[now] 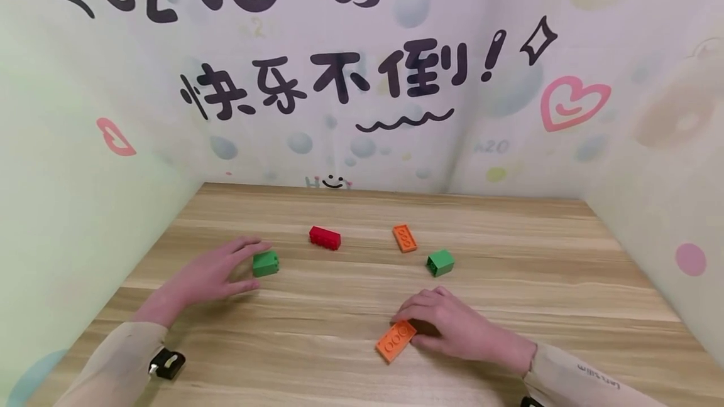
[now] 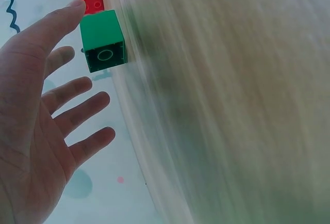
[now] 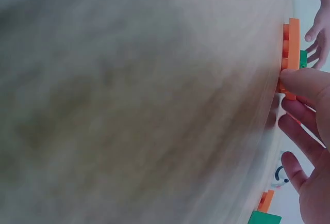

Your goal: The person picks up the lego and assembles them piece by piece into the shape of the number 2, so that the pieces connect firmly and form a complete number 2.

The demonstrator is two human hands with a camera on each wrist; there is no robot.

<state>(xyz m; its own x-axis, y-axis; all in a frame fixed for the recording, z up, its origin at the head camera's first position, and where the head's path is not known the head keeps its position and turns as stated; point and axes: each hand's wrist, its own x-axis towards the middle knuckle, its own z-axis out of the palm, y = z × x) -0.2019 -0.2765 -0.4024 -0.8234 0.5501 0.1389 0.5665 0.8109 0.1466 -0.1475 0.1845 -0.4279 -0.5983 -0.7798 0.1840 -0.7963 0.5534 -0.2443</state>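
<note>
Wooden table (image 1: 339,306) with a bright wall behind it is where you work. Your left hand (image 1: 209,278) is spread, fingers straight, fingertips just at the green block (image 1: 265,264); close thumb and fingers on two flat sides. Your right hand (image 1: 458,328) lies flat, fingertips pressing the near orange plate (image 1: 396,339); hold it down so it can't slide. Farther back lie a red brick (image 1: 325,237), another orange plate (image 1: 404,237) and a second green block (image 1: 440,262).

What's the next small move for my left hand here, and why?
Probably close the left hand around the green block. Its fingers are spread open on either side of the block without gripping it, while the right hand already rests its fingertips on the near orange plate.
</note>
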